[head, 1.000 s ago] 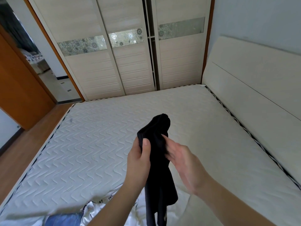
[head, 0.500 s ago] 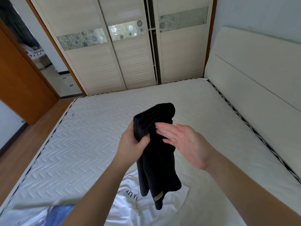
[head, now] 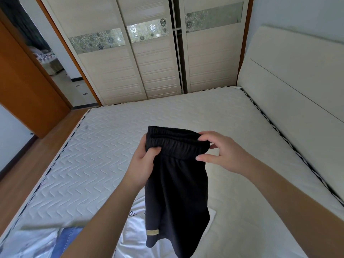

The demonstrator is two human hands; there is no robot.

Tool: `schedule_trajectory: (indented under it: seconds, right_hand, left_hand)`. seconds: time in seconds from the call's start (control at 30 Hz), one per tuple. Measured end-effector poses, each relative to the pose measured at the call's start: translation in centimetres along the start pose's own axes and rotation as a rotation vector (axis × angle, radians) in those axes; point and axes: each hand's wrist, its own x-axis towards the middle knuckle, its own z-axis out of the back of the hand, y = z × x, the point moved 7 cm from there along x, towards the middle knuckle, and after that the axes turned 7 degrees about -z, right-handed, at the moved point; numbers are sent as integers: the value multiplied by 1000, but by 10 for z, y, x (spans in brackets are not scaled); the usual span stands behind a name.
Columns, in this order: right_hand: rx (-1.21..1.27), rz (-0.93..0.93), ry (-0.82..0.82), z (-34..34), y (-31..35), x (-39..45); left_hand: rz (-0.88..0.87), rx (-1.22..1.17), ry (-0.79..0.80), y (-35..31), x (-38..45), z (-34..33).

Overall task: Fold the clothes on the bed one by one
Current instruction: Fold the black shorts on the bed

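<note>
a home bedroom: bare mattress [head: 115, 164], padded headboard [head: 297, 101], sliding wardrobe [head: 158, 62].

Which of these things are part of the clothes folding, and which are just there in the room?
Part of the job:
black shorts, held up by the waistband
left hand
right hand
white garment
blue jeans
mattress

Just there:
wardrobe
headboard
wooden door
</note>
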Motion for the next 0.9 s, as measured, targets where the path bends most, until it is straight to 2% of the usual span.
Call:
schedule_trajectory:
  seconds: [0.07,0.2,0.47,0.57,0.63,0.73,0.9]
  right_hand:
    - [-27,-10,54,-2,-2,1]
    - [2,36,18,8,5,0]
    - [58,65,-91,28,25,0]
    - [42,62,-124,34,24,2]
    - [42,67,-113,34,23,2]
    - [27,75,-106,34,24,2]
    - [-33,53,-94,37,18,-3]
  left_hand:
    - [18,-41,2,0,-1,1]
    - [3,-62,64,-2,-4,0]
    - [-174,155,133,-22,-4,16]
    - [-266,354,224,-26,-4,16]
    - [-314,464,214,-29,-5,15]
    - [-362,450,206,-32,-8,13]
    - [-377,462,291,-31,-12,6]
